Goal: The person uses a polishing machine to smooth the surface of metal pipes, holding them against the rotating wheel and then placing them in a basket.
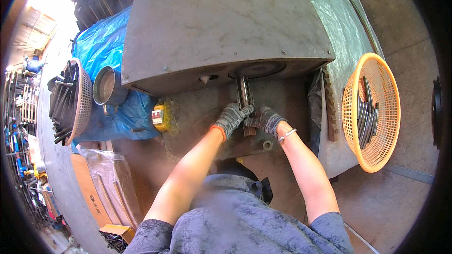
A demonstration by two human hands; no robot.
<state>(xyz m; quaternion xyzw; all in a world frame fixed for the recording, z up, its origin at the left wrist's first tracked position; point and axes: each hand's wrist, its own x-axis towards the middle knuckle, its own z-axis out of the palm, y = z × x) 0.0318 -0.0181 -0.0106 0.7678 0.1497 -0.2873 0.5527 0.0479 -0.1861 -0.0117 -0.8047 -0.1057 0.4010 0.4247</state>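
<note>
In the head view, the step in hand appears to be presenting a shiny, straight metal rod (242,89) to the dark disc (258,69) in the smooth grey metal box (226,19). The rod lies between the hands, its far end at the disc; contact is unclear. The left hand (230,118) and right hand (265,119), in knitted gloves, both grasp it, some fingers hidden. The next move calls for a steady, aligned grip. The latticed orange plastic basket (394,99) holds slim dark pieces (367,120); crinkled blue sheeting (139,108) lies left.
</note>
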